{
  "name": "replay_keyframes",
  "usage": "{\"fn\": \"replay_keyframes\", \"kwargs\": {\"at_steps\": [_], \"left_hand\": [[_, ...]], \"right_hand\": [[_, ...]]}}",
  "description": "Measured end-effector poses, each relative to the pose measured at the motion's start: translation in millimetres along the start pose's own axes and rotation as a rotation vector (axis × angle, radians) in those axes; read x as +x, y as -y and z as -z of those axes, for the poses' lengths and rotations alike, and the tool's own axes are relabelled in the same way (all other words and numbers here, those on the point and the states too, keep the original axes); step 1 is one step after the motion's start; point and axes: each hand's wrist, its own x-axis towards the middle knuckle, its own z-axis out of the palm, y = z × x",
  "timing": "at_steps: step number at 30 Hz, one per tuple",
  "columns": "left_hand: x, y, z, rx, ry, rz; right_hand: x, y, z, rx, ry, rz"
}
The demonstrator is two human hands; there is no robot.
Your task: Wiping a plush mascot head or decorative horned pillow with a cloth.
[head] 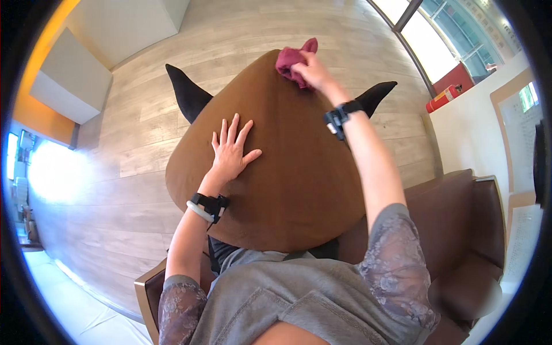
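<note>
Before me stands a brown table (280, 172) with rounded corners, its top narrowing towards the far end. Two black pointed supports (185, 90) stick out from under its far sides. My left hand (231, 153) lies palm down on the left half of the top, fingers spread and holding nothing. My right hand (314, 71) reaches to the far right edge and grips a bunched magenta cloth (290, 64). Part of the cloth rests against that edge and a corner of it sticks up. The right palm is hidden from me.
A brown bench seat with a padded back (440, 215) is close on my right. Beyond it a red fire extinguisher (446, 97) lies along a white wall ledge (465, 103). Wood-plank flooring (142, 164) surrounds the table. White box-shaped units (71, 77) stand at the far left.
</note>
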Motion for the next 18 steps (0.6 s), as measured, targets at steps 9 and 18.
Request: {"fn": "replay_keyframes", "kwargs": {"at_steps": [9,18], "left_hand": [[-12.4,0.8,3.8,0.020,-0.003,0.042],[-8.2,-3.3,3.0,0.027,0.017,0.033]], "right_hand": [[-223.0,94.7,-28.5,-0.558,0.307,0.214],[-288.5,163.5,70.6,0.232,0.962,-0.703]]}}
